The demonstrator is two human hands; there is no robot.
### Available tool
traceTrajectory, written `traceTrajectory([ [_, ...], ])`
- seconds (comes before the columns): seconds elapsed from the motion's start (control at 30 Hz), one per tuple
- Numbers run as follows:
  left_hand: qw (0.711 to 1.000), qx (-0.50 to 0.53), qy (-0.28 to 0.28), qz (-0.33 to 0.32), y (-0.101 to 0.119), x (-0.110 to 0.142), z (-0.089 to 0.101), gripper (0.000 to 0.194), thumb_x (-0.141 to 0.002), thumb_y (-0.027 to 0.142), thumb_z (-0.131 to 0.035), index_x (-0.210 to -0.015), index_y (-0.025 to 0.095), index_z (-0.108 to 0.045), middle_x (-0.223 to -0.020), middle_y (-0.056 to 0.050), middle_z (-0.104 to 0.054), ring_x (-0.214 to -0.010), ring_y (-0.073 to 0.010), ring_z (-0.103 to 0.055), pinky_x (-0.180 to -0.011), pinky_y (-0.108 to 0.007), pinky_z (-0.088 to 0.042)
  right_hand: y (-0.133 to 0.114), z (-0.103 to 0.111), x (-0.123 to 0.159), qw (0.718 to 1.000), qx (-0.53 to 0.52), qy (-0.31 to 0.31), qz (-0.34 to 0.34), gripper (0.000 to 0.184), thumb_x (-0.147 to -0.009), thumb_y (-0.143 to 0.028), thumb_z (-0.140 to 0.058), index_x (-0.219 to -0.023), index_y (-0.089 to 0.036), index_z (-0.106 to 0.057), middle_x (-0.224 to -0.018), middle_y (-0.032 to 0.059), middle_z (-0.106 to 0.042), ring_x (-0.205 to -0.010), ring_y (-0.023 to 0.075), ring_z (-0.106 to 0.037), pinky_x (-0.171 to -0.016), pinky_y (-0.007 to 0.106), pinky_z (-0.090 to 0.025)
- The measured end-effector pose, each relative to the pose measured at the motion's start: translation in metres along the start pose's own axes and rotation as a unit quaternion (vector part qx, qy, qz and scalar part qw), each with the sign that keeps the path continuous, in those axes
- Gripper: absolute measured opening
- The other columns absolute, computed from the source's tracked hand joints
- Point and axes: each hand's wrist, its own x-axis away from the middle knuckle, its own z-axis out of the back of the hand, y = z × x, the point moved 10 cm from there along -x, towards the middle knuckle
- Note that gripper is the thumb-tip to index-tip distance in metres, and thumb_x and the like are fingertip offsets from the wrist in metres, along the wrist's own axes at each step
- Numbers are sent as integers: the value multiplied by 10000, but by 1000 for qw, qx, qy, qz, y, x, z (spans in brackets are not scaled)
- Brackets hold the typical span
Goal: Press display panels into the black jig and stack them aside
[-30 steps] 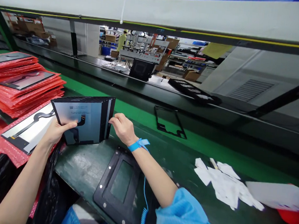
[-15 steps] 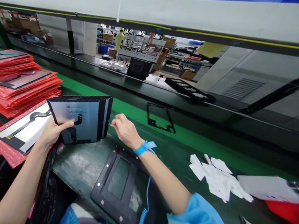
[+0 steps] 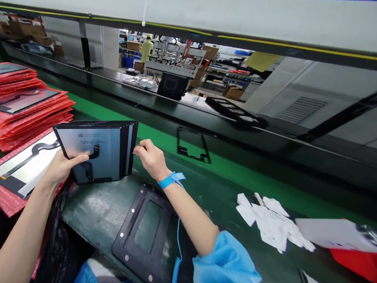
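My left hand (image 3: 62,165) grips a stack of display panels (image 3: 104,151) at its left side, thumb across the front panel. The stack stands on edge on the green bench, its panels fanned a little at the right. Close to that right edge is my right hand (image 3: 150,158), fingers pinched; whatever lies between the fingertips is too small to make out. A blue wrist strap (image 3: 171,180) with a coiled cord circles my right wrist. Below lies a black fixture frame (image 3: 133,229) with round studs, partly hidden by my right forearm.
Red bubble bags (image 3: 20,116) with panels are piled at the left, and another panel (image 3: 28,161) lies on red wrap. A thin black frame (image 3: 193,144) rests on the green strip. White paper pieces (image 3: 272,223) lie to the right. A shelf beam (image 3: 200,16) crosses above.
My right hand remains beside the stack's right edge, fingers still pinched, its wrist slightly turned. The view has shifted a little; the stack stays in my left hand.
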Motion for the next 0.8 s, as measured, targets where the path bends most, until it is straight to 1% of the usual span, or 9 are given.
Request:
traceTrajectory([
  [0.1, 1000, 2, -1, 1, 1, 1, -1, 354, -581, 342, -901, -866, 165, -789, -970, -103, -773, -1016, -291, -705, -1027, -432, -512, -2, -3, 0, 1000, -8, -2, 1, 146, -1023, -184, -439, -973, -185, -576, -959, 59, -543, -796, 152, -543, -676, 253, -443],
  [0.23, 1000, 4, 6, 2, 2, 2, -1, 349, -583, 345, -901, -861, 164, -790, -974, -101, -774, -1028, -298, -703, -1044, -453, -499, -2, -5, 3, 1000, -6, 9, 5, 175, -1034, -211, -422, -983, -174, -585, -957, 73, -554, -832, 165, -568, -702, 262, -470],
  [0.37, 1000, 4, 7, 1, 3, 3, -2, 360, -583, 353, -902, -872, 169, -791, -987, -102, -772, -1037, -306, -700, -1049, -471, -493, -1, -4, 7, 1000, 9, 26, 7, 157, -1024, -237, -470, -1039, -179, -615, -971, 84, -576, -869, 181, -578, -743, 286, -471],
  [0.5, 1000, 3, 1, 2, 3, 3, -3, 353, -595, 356, -898, -874, 167, -793, -986, -108, -772, -1049, -313, -694, -1060, -485, -483, -2, -4, 8, 999, 21, 32, 10, 152, -1017, -199, -481, -1029, -169, -630, -937, 87, -588, -863, 189, -565, -742, 301, -457],
  [0.67, 1000, 0, -5, 7, -1, 1, -1, 363, -592, 346, -900, -890, 170, -793, -1006, -105, -770, -1054, -312, -694, -1062, -474, -485, -5, -5, 4, 1000, 22, 20, 11, 189, -1025, -166, -422, -995, -160, -608, -946, 99, -581, -869, 200, -542, -745, 312, -460],
  [0.8, 1000, -1, -3, 6, 0, 1, -1, 392, -587, 359, -900, -911, 168, -791, -1039, -105, -764, -1072, -316, -688, -1057, -462, -493, -7, -6, -2, 1000, 11, 0, 16, 180, -1012, -135, -400, -962, -159, -571, -951, 102, -549, -854, 207, -524, -727, 317, -462],
])
